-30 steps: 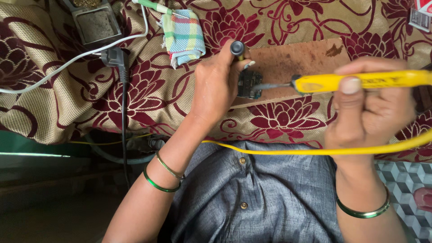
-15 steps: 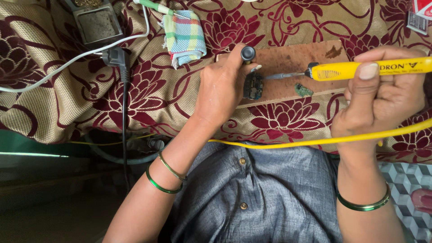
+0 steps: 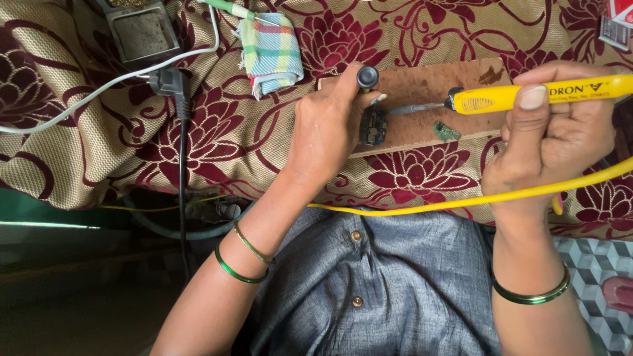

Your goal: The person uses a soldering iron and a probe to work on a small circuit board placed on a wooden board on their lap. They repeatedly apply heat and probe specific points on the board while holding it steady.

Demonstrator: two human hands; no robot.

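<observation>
The left hand [image 3: 330,128] is closed around a short black-capped tool [image 3: 367,77], its fingertips pressing beside a small dark circuit board [image 3: 373,125] that lies on a brown wooden board [image 3: 422,86]. The right hand [image 3: 560,132] is clamped on a yellow soldering iron [image 3: 534,95], held level, its metal tip pointing left and ending just short of the left fingertips, above the circuit board.

Well left of the left-hand grip, a grey tray [image 3: 140,33] sits at the top edge, cut off by the frame. One white cable [image 3: 99,86] and one black plug with its cord [image 3: 173,86] run across the floral cloth [image 3: 99,151] there. Nearer that grip, up and to the left, lies one folded checked rag [image 3: 271,53], with a green-tipped object partly showing above it.

Between the two grips the wooden board is mostly bare, leaving open room around the iron's tip. One small green chip [image 3: 446,130] lies just below the iron. The board's near edge runs just under both hands.

One yellow cord [image 3: 461,198] crosses below the right-hand grip towards the left wrist. The left wrist wears two bangles, the right one. What the left palm covers cannot be seen. At far right, red and white packets are cut off at the corner.
</observation>
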